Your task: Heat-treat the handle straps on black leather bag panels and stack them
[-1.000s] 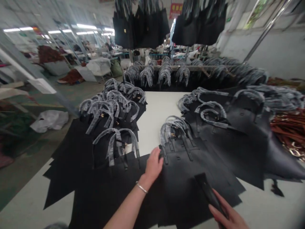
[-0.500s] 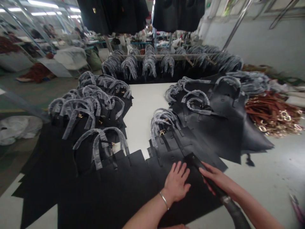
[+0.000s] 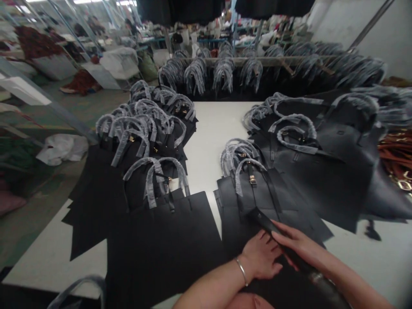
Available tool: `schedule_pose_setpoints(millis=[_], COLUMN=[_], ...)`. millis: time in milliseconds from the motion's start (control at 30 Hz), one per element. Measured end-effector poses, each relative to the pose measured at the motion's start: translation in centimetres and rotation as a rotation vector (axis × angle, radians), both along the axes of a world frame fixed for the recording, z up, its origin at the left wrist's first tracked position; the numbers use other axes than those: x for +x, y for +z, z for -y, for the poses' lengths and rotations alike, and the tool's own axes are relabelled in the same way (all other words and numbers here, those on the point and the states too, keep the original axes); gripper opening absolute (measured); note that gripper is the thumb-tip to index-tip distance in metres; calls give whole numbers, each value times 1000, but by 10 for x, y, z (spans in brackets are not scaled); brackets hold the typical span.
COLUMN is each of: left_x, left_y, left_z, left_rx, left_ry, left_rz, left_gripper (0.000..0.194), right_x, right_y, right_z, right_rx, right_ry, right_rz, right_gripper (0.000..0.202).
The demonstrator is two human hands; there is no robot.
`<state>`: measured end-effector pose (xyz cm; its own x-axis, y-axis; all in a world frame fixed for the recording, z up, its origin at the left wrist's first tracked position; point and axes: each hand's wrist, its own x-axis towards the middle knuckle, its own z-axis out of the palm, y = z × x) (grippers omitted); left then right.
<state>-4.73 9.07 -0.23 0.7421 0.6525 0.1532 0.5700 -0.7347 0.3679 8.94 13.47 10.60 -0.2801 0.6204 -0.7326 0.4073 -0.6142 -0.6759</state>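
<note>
My left hand (image 3: pixel 262 256), with a bracelet at the wrist, lies palm down and fingers spread on a black leather bag panel (image 3: pixel 236 221). My right hand (image 3: pixel 301 246) is wrapped round a long black tool (image 3: pixel 261 218) with a flat, nozzle-like end and a thick hose-like tail; its exact kind I cannot tell. The tool's end is over the panel, just beyond my left fingertips. Above it on the same stack are bag handles (image 3: pixel 254 164) in clear plastic wrap and a gold clasp (image 3: pixel 252 179).
More black bag panels (image 3: pixel 164 240) with wrapped handles (image 3: pixel 154 176) lie to the left on the white table (image 3: pixel 206 141). Further panels (image 3: pixel 325 180) overlap at the right, beside brown straps (image 3: pixel 397 154) with metal rings. Behind, a rail (image 3: pixel 238 61) carries several bundles of wrapped handles.
My view has turned left and down. My left hand is now nearer the tool. The wrapped handle and gold clasp on the right stack lie differently. My right hand keeps the tool.
</note>
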Motion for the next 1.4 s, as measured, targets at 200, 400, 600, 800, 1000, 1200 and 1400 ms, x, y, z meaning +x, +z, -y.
schedule_pose_setpoints(millis=[200,400,600,800,1000,1200,1400], left_x=[14,12,13,13,11,14,8], left_y=[-10,-9,-10,-13,-13,-15,-5], left_z=[-2,-3,-4,-3,2,-2,-5], left_rx=[-4,-38,-73,-63,-23,-75,-33], left_ry=[-34,-42,-60,-45,-20,-92,-42], left_rz=[39,40,70,55,13,-2,12], left_gripper=[44,39,33,39,62,45,43], right_x=[-27,-14,-13,-31,-14,-35,-17], right_y=[-4,-8,-14,-23,-17,-29,-25], right_z=[-17,-11,-10,-24,6,-13,-20], right_rx=[34,-21,-103,141,146,188,169], right_ry=[-18,26,21,27,144,35,-102], right_rz=[20,32,-19,12,114,65,82], right_gripper=[72,74,74,69,62,65,71])
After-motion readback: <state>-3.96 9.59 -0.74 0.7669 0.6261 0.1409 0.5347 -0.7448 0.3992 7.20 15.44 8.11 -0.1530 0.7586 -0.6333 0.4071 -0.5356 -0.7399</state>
